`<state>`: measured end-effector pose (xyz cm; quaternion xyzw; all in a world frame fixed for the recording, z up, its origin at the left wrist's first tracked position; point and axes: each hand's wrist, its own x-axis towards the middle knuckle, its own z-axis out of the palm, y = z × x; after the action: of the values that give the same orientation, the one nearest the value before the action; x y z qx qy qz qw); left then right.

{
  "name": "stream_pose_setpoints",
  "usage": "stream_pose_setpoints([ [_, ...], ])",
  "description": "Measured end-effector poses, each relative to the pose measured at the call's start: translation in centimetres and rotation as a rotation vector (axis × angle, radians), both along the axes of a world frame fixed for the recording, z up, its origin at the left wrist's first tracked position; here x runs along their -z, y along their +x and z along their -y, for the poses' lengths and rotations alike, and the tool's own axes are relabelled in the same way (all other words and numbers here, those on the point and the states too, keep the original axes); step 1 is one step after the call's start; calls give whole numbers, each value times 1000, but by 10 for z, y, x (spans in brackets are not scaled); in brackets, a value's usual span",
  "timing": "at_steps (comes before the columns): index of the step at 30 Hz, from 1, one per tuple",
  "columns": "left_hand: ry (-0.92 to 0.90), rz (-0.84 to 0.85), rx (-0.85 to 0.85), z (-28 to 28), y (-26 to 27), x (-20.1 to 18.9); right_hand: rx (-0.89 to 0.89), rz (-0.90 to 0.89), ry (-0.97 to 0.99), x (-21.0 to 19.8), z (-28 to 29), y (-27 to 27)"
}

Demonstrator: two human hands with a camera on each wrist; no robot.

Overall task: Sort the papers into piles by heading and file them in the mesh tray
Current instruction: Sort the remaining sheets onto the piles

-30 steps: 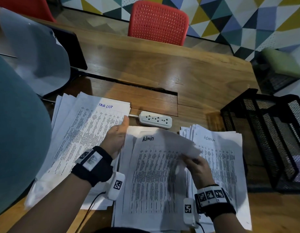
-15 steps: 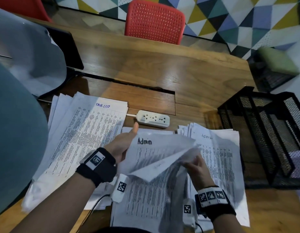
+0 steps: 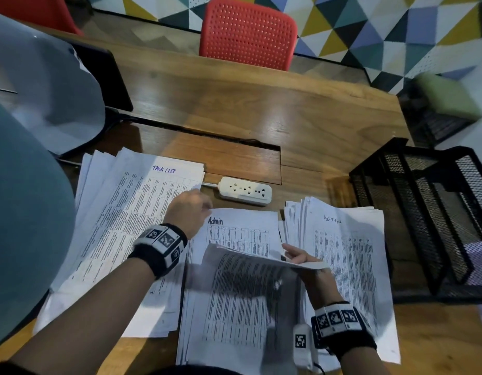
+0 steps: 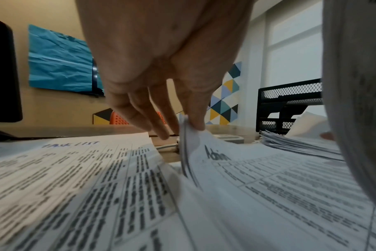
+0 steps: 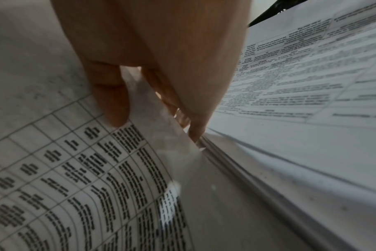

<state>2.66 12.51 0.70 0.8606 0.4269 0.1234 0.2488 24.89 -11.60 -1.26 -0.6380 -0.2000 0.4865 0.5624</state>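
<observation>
Left hand (image 3: 190,212) at far left corner of middle Admin pile (image 3: 242,234), between Task List pile (image 3: 131,212) and right Admin pile (image 3: 348,255); pinch on that corner is shown only by left wrist view. A curled sheet (image 3: 250,269) is gripped by right hand (image 3: 302,259). Mesh tray (image 3: 423,212) stands right.

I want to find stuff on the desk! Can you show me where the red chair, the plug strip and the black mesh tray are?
red chair (image 3: 248,33), head view, middle of its backrest.
plug strip (image 3: 245,191), head view, its top face.
black mesh tray (image 3: 413,212), head view, its near frame bar.
</observation>
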Motion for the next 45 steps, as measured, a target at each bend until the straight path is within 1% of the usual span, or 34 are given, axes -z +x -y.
stream_pose_setpoints([
  [2,92,49,12,6,-1,-2,40,5,-20,0,-3,1],
  [3,96,74,11,9,-2,-2,57,4,-24,0,-3,1],
  [6,9,204,27,12,-5,-3,100,37,-39,-1,-3,2],
  [7,-26,242,57,13,-6,-4,125,63,-57,0,-4,3],
  [9,-39,309,139,15,-8,-9,132,113,-68,2,-7,6],
  [11,-50,340,162,16,-7,-18,113,67,-35,-1,-13,5],
  [13,-140,323,130,17,-4,-27,114,-19,26,-4,-18,6],
  [14,-163,317,113,17,-2,-30,125,-20,35,-5,-19,6],
  [16,-226,320,67,17,0,-32,159,38,11,-7,-20,6],
  [18,-390,389,-7,16,0,-27,189,49,-8,-6,-19,6],
  [19,-478,410,-50,16,-1,-23,195,25,-1,-5,-17,6],
  [21,-610,391,-126,16,-4,-13,202,-29,39,-3,-11,6],
  [24,-689,357,-139,19,-14,5,164,-157,103,-7,-5,3],
  [25,-691,366,-130,20,-16,10,174,-195,109,-7,-3,2],
  [27,-705,418,-167,23,-18,12,227,-239,65,-4,-1,3],
  [29,-738,500,-213,27,-16,4,228,-199,17,-2,-1,6],
  [30,-763,538,-214,29,-14,-1,216,-177,26,-1,-1,7],
  [33,-838,607,-179,36,-10,-16,256,-117,3,-4,-5,7],
  [37,-900,677,-233,41,-7,-23,305,47,-8,-7,-8,6],
  [38,-899,684,-255,41,-6,-23,300,73,-2,-7,-8,6],
  [42,-867,672,-316,40,-7,-22,263,66,46,-4,-5,5],
  [45,-866,583,-342,37,-7,-15,253,46,17,-1,-1,6],
])
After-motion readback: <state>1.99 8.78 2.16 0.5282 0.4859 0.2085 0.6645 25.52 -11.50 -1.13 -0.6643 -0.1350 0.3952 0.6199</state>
